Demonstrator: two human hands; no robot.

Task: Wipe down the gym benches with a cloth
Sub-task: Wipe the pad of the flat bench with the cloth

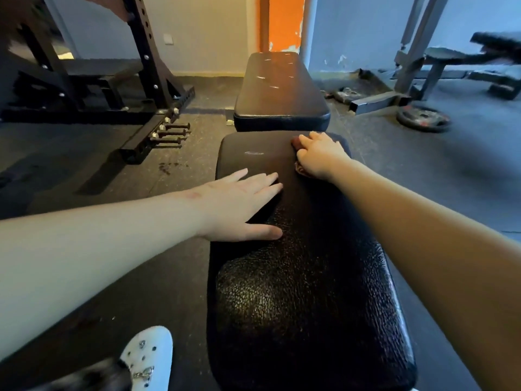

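A long black leather bench pad runs away from me down the middle of the view. A second black pad stands just beyond its far end. My left hand lies flat on the near pad's left edge, fingers straight. My right hand presses a small reddish-brown cloth onto the pad's far right corner. Most of the cloth is hidden under the palm. A wet streak shines on the pad just left of that hand.
A black power rack with pegs stands at the left on the rubber floor. Another bench frame and a weight plate lie at the right. My white clog is at the bottom left.
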